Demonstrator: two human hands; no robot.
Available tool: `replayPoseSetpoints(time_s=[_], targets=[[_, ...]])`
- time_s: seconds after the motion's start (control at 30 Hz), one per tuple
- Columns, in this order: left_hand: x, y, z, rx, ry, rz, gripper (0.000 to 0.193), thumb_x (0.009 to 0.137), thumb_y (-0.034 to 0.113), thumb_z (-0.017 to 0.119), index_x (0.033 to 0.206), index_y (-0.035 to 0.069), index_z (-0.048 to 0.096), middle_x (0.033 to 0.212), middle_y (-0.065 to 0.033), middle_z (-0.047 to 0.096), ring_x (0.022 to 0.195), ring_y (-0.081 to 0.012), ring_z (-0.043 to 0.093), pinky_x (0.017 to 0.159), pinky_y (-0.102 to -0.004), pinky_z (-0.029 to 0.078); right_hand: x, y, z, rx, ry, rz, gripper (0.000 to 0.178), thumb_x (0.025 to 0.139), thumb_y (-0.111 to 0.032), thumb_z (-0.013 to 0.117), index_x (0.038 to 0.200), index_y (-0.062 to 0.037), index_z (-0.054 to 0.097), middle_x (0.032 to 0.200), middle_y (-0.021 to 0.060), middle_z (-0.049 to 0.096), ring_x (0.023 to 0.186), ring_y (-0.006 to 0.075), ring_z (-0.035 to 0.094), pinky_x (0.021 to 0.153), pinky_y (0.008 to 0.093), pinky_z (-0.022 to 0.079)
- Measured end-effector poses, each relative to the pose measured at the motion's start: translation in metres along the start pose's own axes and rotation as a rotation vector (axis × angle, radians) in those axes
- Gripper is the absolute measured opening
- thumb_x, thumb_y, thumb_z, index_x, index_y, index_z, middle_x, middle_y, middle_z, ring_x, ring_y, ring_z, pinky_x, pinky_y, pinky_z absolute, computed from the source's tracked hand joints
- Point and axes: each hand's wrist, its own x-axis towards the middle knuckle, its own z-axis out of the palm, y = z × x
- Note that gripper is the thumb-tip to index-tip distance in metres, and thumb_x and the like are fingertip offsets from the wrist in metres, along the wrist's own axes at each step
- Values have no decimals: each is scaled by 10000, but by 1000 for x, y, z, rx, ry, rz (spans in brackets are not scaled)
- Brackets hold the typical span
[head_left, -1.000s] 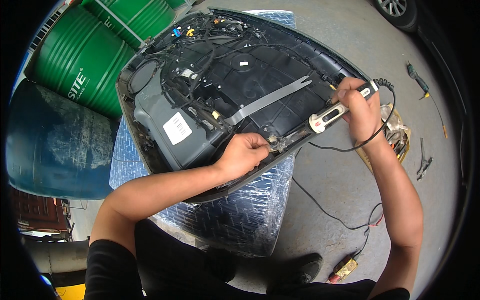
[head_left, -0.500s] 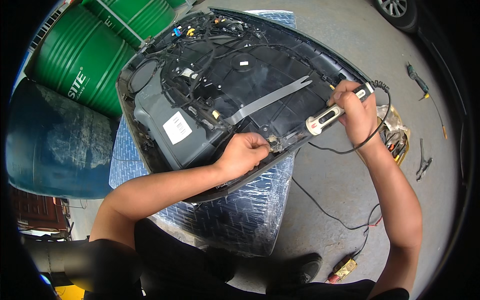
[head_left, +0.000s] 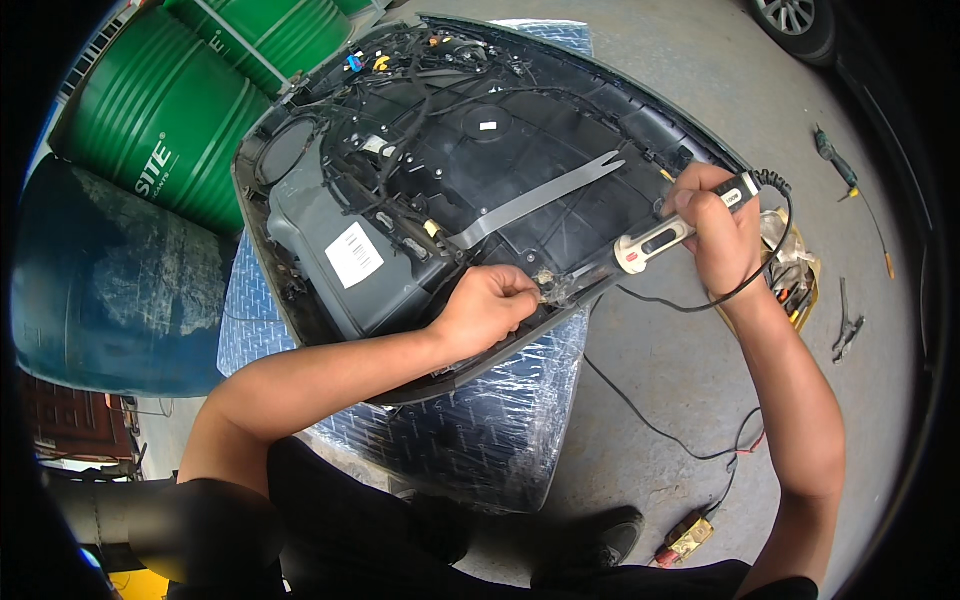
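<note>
A black car door trim panel [head_left: 560, 130] lies with its inner side up, wiring and clips showing. In my right hand [head_left: 722, 235] is a corded soldering iron [head_left: 655, 243] with a white and black handle. Its front end points down-left at a small frayed-looking spot [head_left: 552, 290] on the panel's near edge; the tip is hard to make out. Beside that spot, my left hand [head_left: 492, 308] is closed in a pinch, and what it holds is hidden by the fingers. A flat grey pry tool [head_left: 540, 200] with a forked end rests across the panel.
The panel lies on a plastic-wrapped blue pad [head_left: 450, 440]. Green drums [head_left: 160, 120] and a dark blue barrel [head_left: 120, 280] stand left. A bag of tools [head_left: 795, 270], a green-handled tool [head_left: 835, 160] and a yellow-red device [head_left: 685, 540] on a cable lie on the floor. A car wheel [head_left: 795, 25] is upper right.
My right hand and the soldering iron have shifted slightly right, and the cord loop has moved with them. My left hand stays in place.
</note>
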Motion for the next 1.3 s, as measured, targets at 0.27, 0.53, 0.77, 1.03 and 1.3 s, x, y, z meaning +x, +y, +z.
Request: replayPoseSetpoints(time_s=[0.27, 0.53, 0.77, 1.03, 1.3], targets=[[0, 0, 0, -12, -4, 1, 127, 895, 117, 620, 899, -7, 649, 643, 5, 574, 520, -39, 496, 470, -203, 406, -3, -3, 4, -38, 3, -18, 194, 776, -142, 532, 668, 9, 588, 610, -2, 533, 601, 76, 481, 557, 254, 389], [0, 1, 0, 5, -1, -1, 116, 887, 101, 614, 904, -8, 650, 659, -4, 585, 523, -42, 503, 467, -207, 406, -3, -4, 1, -56, 5, -39, 192, 775, -137, 527, 670, 12, 588, 613, 4, 539, 604, 79, 486, 557, 257, 391], [1, -3, -2, -16, -13, 21, 113, 864, 78, 619, 922, -7, 664, 708, -10, 626, 564, -36, 530, 488, -207, 421, -2, -3, -11, -37, -25, -54, 197, 758, -160, 534, 680, 9, 596, 604, 1, 519, 578, 76, 452, 530, 255, 355], [-2, 0, -1, -8, -7, 34, 111, 856, 77, 640, 916, -13, 667, 753, -27, 655, 653, -54, 579, 557, -225, 464, -1, -2, -26, -66, -34, 33, 288, 704, -293, 533, 721, -11, 593, 601, 4, 498, 509, 61, 380, 466, 235, 273], [-1, -1, -3, 0, -18, 14, 113, 872, 98, 632, 904, -7, 661, 693, -11, 627, 556, -40, 541, 482, -213, 433, -6, -3, -21, -34, -69, 25, 213, 745, -195, 530, 710, 3, 601, 631, 0, 500, 594, 72, 425, 536, 252, 322]])
